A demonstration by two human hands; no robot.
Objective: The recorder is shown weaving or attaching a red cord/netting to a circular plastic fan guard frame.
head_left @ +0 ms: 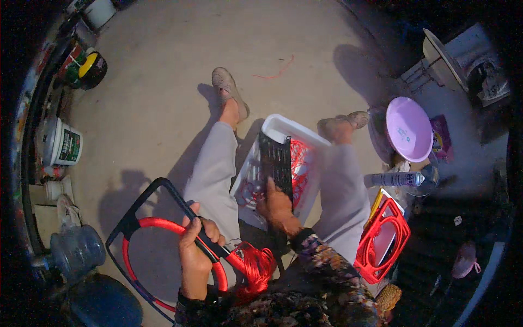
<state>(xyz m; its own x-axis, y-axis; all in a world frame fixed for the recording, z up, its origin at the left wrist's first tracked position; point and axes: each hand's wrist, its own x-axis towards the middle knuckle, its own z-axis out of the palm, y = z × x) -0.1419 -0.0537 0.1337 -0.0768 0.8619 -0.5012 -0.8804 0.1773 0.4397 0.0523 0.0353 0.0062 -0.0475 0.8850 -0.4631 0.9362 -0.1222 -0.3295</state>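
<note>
Well left of the white bin is a clear bluish water jug. Nearer the bin's left side, the left grip is wrapped around one bar of a red-and-black frame; a red cord bundle hangs at that bar's end, nearside of the bin. At the bin, the right grip, partly curled, meets a black slotted panel; whether it clasps this, I cannot tell. Right of the bin are red frames, a spray can and a lilac basin.

I had one black-and-red frame, one slotted panel and one white rectangular bin. I counted two shoes, one purple basin, one spray can.
</note>
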